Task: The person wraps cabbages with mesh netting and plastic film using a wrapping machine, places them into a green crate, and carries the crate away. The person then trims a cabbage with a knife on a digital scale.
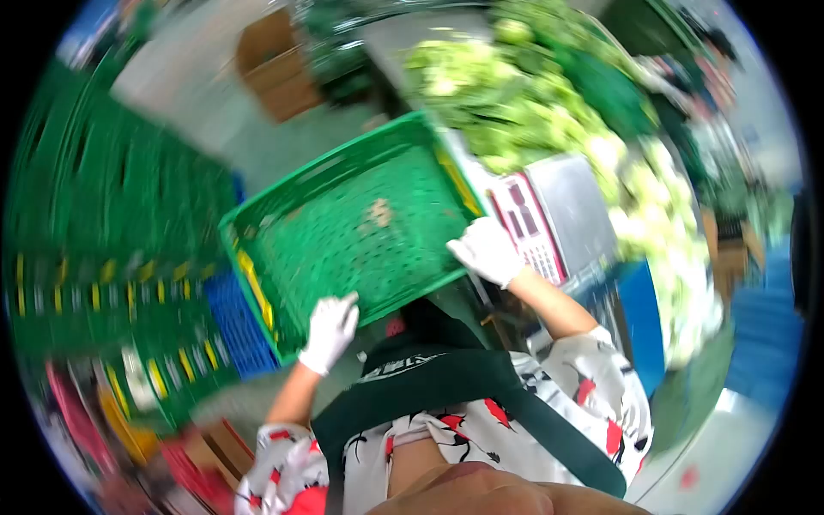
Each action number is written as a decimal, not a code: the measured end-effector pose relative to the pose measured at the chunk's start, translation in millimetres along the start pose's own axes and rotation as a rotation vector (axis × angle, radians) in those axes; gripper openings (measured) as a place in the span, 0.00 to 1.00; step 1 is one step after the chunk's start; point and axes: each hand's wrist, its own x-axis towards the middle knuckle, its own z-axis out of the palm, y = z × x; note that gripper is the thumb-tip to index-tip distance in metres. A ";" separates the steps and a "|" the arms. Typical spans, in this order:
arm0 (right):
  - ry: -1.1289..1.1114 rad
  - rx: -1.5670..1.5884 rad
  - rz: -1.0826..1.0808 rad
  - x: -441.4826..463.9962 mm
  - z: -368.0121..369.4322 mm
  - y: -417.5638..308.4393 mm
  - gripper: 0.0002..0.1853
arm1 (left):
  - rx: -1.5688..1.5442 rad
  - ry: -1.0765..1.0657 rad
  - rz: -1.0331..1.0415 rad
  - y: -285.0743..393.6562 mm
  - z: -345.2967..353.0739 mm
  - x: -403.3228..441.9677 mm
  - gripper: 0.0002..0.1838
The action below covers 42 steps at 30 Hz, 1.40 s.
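Observation:
A green plastic crate (343, 232) with yellow handle strips is in front of my body, tilted in view, with a small brownish patch on its floor. My left hand (330, 331), in a white glove, is at the crate's near rim toward the left corner, thumb stretched over the edge. Near the right corner of that rim is my right hand (487, 251), also white-gloved, its fingertips by the edge. What its fingers close on is blurred. Just right of my right hand stands a scale (571, 202) with a red-edged keypad panel.
Leafy green vegetables (532, 103) are heaped behind and right of the scale. Stacked green crates (112, 180) fill the left side, beside a blue crate (236, 322). A cardboard box (279, 69) sits on the floor at the back. A blue box (642, 318) stands near the scale.

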 end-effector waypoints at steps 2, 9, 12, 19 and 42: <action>0.136 -0.018 -0.054 5.1 11.7 -37.6 0.20 | -0.049 -0.039 0.131 -21.8 8.7 11.8 0.15; -0.079 -0.147 0.518 -297.8 66.0 39.7 0.21 | -0.293 0.050 0.612 168.4 218.7 62.0 0.16; -0.193 0.010 0.652 -322.8 124.6 10.4 0.24 | -0.235 0.004 0.743 158.1 216.5 63.7 0.16; 0.092 0.035 0.757 -335.7 149.4 11.9 0.22 | -0.163 0.040 1.046 218.3 204.6 124.7 0.19; 1.202 0.472 1.021 -598.0 -65.9 483.9 0.24 | -0.506 -0.228 0.935 638.0 279.0 309.2 0.19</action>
